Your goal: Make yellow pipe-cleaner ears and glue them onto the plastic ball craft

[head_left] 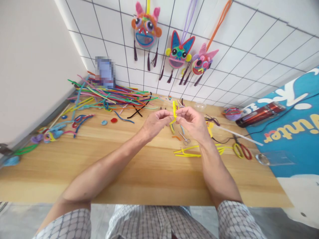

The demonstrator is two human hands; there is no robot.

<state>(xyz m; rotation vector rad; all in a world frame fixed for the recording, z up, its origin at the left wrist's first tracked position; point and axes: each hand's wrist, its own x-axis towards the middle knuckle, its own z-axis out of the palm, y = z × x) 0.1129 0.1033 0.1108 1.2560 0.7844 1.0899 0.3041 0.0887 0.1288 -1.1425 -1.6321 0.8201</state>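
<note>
Both my hands meet above the middle of the wooden table point(149, 179), fingertips nearly touching. Between them is a bright yellow pipe cleaner point(174, 108), its upper part standing up from the fingers. My left hand point(159, 122) pinches it from the left. From the right, my right hand point(191, 121) grips it between thumb and fingers. Just below lie small silver scissors point(185, 138) and a short orange piece point(176, 137). Several yellow pipe cleaners point(186, 154) rest on the table under my right forearm, which partly covers them.
A heap of coloured pipe cleaners point(119, 96) lies at the back left. Large red-and-yellow-handled scissors point(243, 151), a red thermos point(260, 114) and a clear cup point(276, 158) are on the right. Mask-like ornaments point(146, 31) hang on the tiled wall. A yellow glue gun point(209, 127) with cord lies behind my right hand.
</note>
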